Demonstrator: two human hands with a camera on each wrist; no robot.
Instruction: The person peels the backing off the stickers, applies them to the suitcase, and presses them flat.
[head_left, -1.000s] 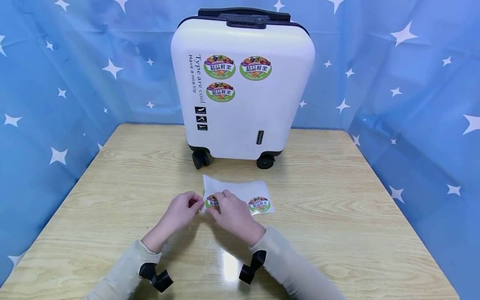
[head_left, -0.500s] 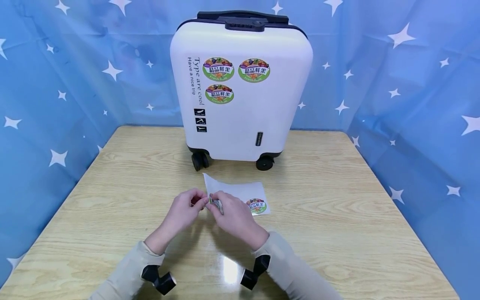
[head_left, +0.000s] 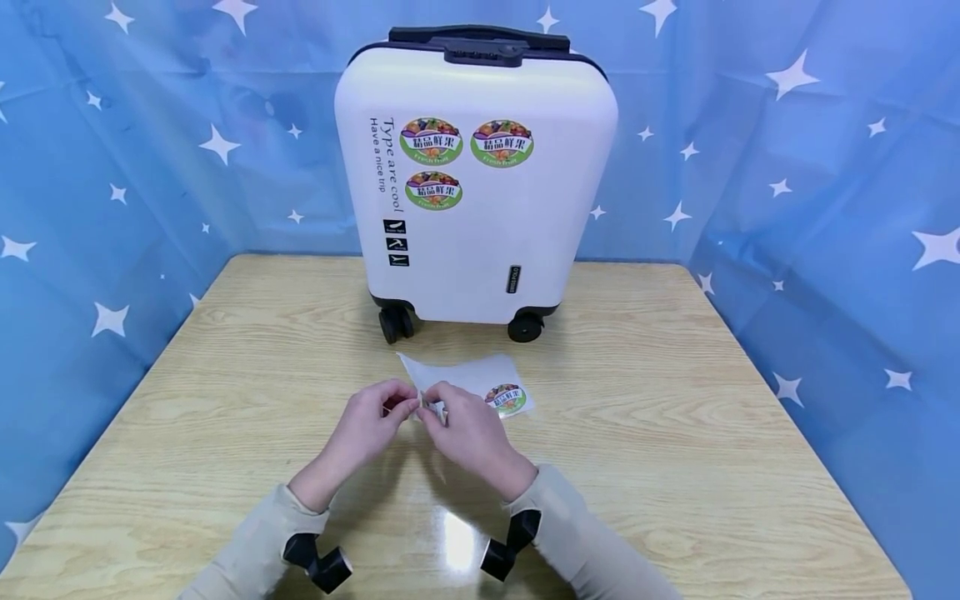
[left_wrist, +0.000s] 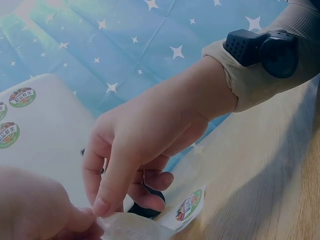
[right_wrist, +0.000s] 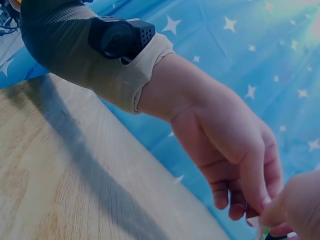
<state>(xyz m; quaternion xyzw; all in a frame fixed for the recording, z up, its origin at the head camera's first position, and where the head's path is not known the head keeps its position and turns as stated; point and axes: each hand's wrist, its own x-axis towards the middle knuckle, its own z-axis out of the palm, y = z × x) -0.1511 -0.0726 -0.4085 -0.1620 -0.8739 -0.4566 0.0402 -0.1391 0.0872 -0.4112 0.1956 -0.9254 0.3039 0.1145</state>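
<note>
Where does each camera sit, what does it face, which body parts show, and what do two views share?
Head: on the head, looking forward and down at suitcase and sticker sheet; left hand, right hand and sleeves show.
Left wrist: on that wrist, facing the right hand; the left hand partly shows.
Right wrist: on that wrist, facing the left hand; the right hand partly shows.
Shared by head and left wrist: suitcase, sticker sheet.

The head view is bright and evenly lit; 1 white glare patch shines on the table, and soft shadows fall beneath the sleeves; the 2 wrist views are dimmer and hazy, light flaring in at the left one's upper left corner and the right one's upper right; there, the near left hand and right hand look soft; 1 broad shadow crosses the table in each.
</note>
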